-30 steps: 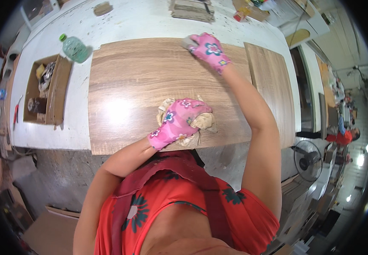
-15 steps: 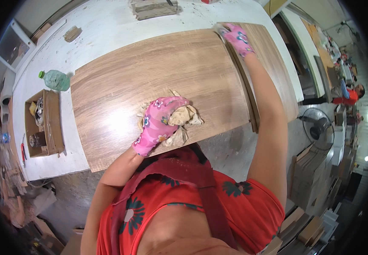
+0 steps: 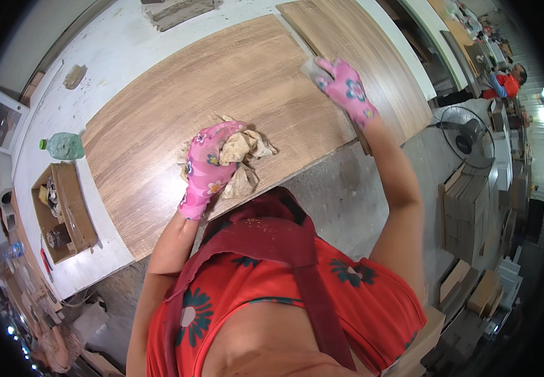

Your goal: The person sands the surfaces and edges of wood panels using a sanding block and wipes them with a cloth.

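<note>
My left hand (image 3: 209, 160), in a pink flowered glove, is closed around a crumpled beige rag (image 3: 242, 147) and rests on a wood-grain panel (image 3: 222, 72) near its front edge. My right hand (image 3: 347, 91), gloved alike, is at the panel's right edge. Its fingers pinch a small pale, semi-clear flat piece (image 3: 311, 67) against that edge; its exact kind is not clear. Just right of this hand lies a second wood-grain panel (image 3: 372, 63), with a narrow dark gap between the two.
Left on the white table (image 3: 118, 56) are a green-capped bottle (image 3: 65, 146), a cardboard box (image 3: 76, 207) of odds and ends and a red-handled tool (image 3: 46, 261). A grey block (image 3: 181, 12) sits at the back. A fan (image 3: 467, 132) and stacked cardboard (image 3: 470, 201) stand right; people work farther off.
My right hand has come nearer to me along the panel's right edge with the pale piece. The left hand stays on the rag in about the same spot. The whole view has turned slightly.
</note>
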